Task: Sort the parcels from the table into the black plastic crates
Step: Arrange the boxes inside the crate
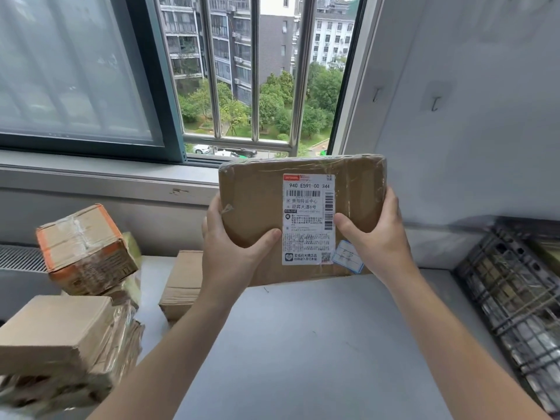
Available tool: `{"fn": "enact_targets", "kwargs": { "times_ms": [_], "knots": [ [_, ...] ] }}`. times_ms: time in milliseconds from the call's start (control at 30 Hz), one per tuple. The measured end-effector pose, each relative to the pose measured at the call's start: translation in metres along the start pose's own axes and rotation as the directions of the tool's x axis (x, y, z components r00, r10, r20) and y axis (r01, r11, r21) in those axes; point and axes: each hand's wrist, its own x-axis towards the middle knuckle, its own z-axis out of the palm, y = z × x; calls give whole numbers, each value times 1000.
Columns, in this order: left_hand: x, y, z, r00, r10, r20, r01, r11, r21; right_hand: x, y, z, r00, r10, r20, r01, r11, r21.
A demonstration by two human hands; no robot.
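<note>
Brown cardboard parcel, tape-wrapped, bears a white barcode label.

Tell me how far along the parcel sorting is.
Done: the black crate seems to hold wrapped items. In hand: left hand and right hand grip a labelled brown parcel above the table. Left: several boxes, including an orange-taped box, wait at its left.

views: one, head-worn, wide-angle | facing: is aimed forward and slightly down, across the table toward the window | range: left hand, right hand and parcel are framed close, mid-picture, forearms entering from the bottom edge
</note>
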Motion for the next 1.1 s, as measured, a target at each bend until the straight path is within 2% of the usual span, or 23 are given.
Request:
{"fn": "enact_targets", "kwargs": {
  "times_ms": [1100],
  "knots": [
    [-5,5,-29,999,-41,-6,40,999,-14,-14,-25,16,998,61,20,-60,998,-21]
  ]
}}
